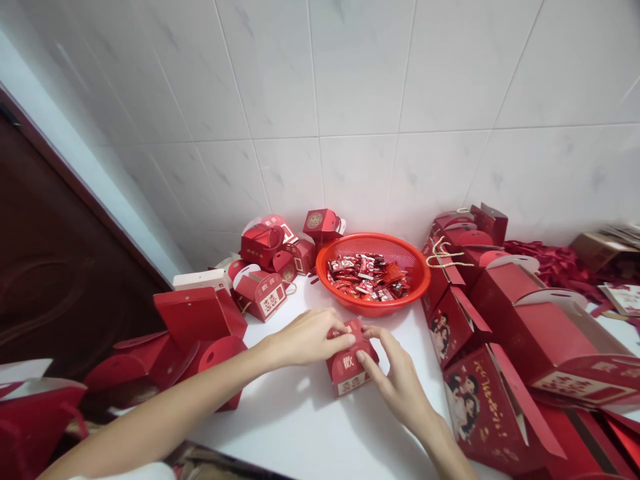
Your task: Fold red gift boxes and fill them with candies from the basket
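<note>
A small red gift box with pale characters on its front stands on the white tabletop, between my two hands. My left hand reaches over its top from the left, thumb and fingers closed on the upper flaps. From the right, my right hand pinches the top and side of the same box between thumb and forefinger. Part of the box's top is hidden under the fingers. Just behind it sits a red plastic basket holding many wrapped candies.
Small red boxes cluster at the back left. Larger open red boxes stand at left. Rows of red boxes line the right side, with dark red ribbon behind. A tiled wall closes the back.
</note>
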The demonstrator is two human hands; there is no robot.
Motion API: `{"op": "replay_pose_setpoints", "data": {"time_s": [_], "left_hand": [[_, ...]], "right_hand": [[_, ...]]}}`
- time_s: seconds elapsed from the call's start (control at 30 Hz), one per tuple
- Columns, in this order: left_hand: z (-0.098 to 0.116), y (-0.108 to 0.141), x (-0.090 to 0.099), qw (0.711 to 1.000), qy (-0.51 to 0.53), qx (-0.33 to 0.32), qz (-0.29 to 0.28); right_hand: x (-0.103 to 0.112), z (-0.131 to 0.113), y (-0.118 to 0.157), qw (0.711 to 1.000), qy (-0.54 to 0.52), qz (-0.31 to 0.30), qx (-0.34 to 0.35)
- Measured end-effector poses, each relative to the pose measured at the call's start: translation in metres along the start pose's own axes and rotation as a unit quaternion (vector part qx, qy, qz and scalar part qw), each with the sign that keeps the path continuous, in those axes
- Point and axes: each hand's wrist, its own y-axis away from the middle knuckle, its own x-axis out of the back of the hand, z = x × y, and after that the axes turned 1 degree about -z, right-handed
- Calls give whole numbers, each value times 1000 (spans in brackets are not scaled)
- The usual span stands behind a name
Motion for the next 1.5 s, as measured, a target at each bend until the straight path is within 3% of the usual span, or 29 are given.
{"op": "replay_pose_setpoints", "data": {"time_s": [0.13, 0.3, 0.47, 0.57, 0.77, 0.87, 1.0, 1.1, 1.27, 1.43, 1.5], "left_hand": [[1, 4, -3, 999, -32, 30, -22], [-2, 6, -9, 996, 14, 55, -62], [-1, 7, -16, 997, 15, 61, -42], [3, 9, -18, 998, 19, 47, -29], [11, 9, -22, 998, 18, 58, -28], [11, 9, -24, 998, 27, 52, -23], [10, 9, -16, 998, 60, -5, -30], [10, 10, 5, 997, 69, -33, -33], [9, 20, 52, 1000, 26, -11, 7], [-1, 42, 76, 997, -35, 62, 20], [-8, 48, 77, 996, -49, 75, 17]], "right_hand": [[-12, 5, 2, 998, 37, 44, 1], [-24, 0, 12, 991, 120, 62, -2], [-42, -7, 31, 984, 175, 25, -26], [-52, -3, 37, 979, 189, 42, -71], [-51, 1, 38, 981, 167, 41, -93], [-42, -4, 36, 982, 157, 34, -97], [-23, -13, 30, 988, 114, 11, -101], [-10, -18, 27, 990, 84, 15, -114], [14, -36, 30, 991, 71, 45, -103], [68, -84, 50, 991, 102, 86, -30], [100, -104, 59, 980, 135, 141, -36]]}}
